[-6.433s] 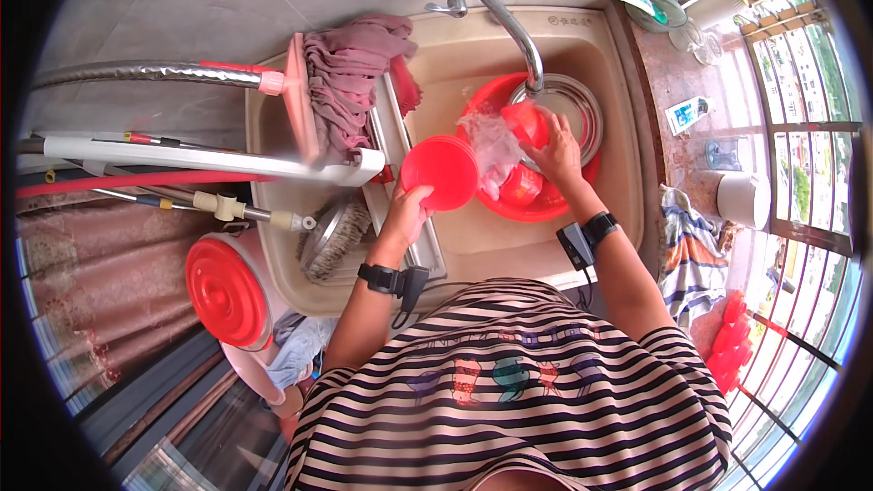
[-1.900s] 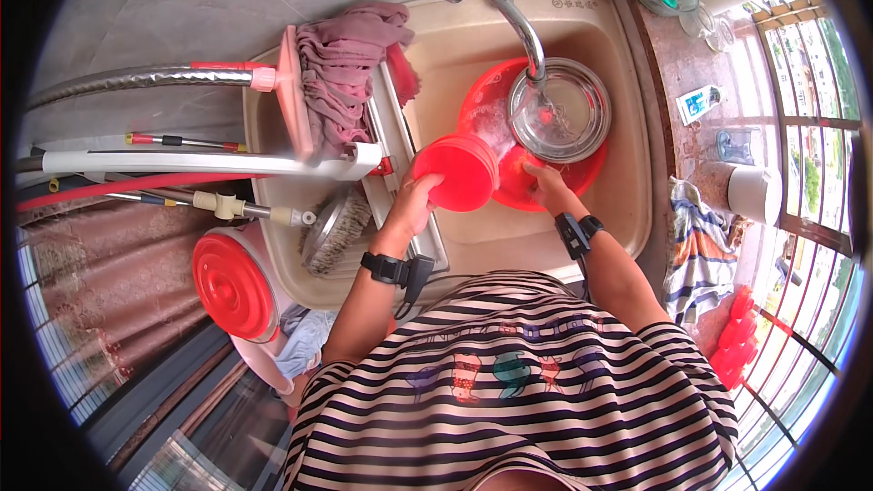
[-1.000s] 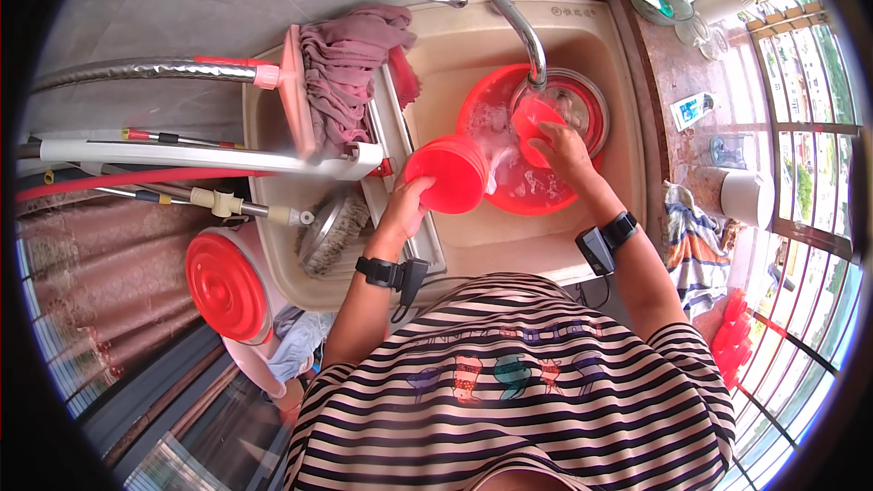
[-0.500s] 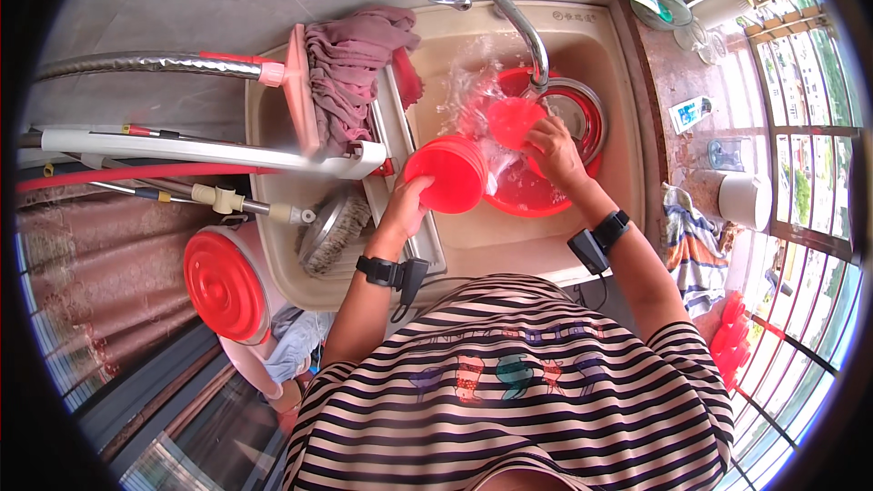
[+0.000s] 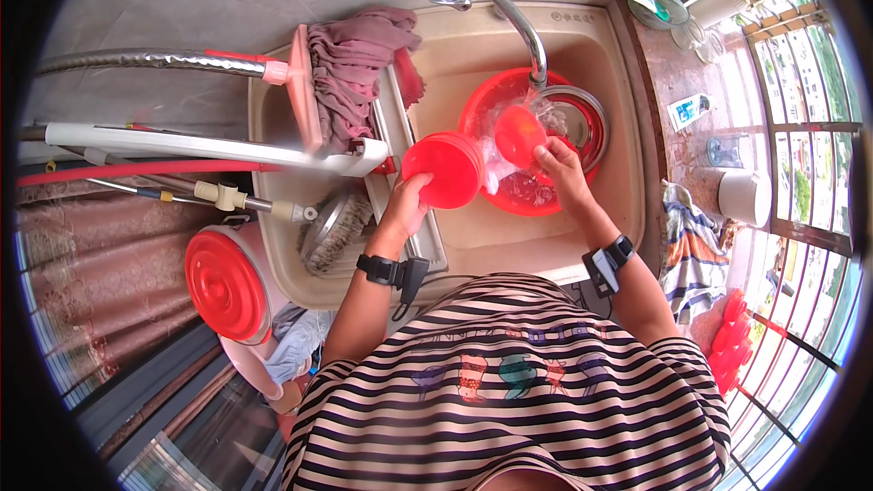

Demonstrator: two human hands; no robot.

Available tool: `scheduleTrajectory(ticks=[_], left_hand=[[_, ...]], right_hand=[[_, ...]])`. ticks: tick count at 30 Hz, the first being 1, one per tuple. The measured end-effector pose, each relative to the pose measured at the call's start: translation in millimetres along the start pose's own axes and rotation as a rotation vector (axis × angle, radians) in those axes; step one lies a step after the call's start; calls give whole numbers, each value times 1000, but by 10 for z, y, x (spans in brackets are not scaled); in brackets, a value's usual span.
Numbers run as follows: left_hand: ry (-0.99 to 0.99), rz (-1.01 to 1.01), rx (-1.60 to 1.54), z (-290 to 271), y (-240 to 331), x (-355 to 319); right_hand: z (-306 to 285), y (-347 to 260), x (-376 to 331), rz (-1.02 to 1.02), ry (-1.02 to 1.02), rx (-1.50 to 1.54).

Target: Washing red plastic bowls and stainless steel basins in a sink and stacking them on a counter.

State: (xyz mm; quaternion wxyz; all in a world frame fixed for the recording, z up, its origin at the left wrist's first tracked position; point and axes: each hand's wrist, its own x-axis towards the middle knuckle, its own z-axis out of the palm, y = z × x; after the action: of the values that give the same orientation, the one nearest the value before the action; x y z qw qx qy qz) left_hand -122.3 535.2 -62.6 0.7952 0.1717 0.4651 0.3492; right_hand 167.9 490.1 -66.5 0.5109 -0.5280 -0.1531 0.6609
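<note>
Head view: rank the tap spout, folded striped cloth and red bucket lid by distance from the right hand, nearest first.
From the right hand:
1. Tap spout, just above it, over the sink.
2. Striped cloth, on the counter to its right.
3. Red bucket lid, far left, beyond the sink.

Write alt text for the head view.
A person's right hand holds a small red plastic cup under the running metal tap, over a red plastic basin in a beige sink. Their left hand holds stacked red plastic bowls.
</note>
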Motion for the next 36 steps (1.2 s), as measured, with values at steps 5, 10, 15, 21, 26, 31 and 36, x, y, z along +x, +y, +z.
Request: scheduleTrajectory(ticks=[5,10,15,21,26,31,36], left_hand=[[39,-8,26,40,-57,26],[12,-9,43,26,-80,42],[-26,-45,-127,-109,-161,113],[-89,26,-60,190,-122,83],[-108,-6,-32,112,-158,140],[-397,-284,-177,136,-60,105],[-356,-225,-202,61,-176,175]], right_hand=[[391,-335,-273,-868,7,-1169],[337,-341,-304,-1008,-29,-1480],[185,-162,-196,-1049,-235,-1706],[361,-81,-227,-1023,-415,-1698],[398,-126,-258,-1071,-475,-1602],[412,-154,-292,-1083,-439,-1482],[402,-143,-356,-949,-129,-1211]])
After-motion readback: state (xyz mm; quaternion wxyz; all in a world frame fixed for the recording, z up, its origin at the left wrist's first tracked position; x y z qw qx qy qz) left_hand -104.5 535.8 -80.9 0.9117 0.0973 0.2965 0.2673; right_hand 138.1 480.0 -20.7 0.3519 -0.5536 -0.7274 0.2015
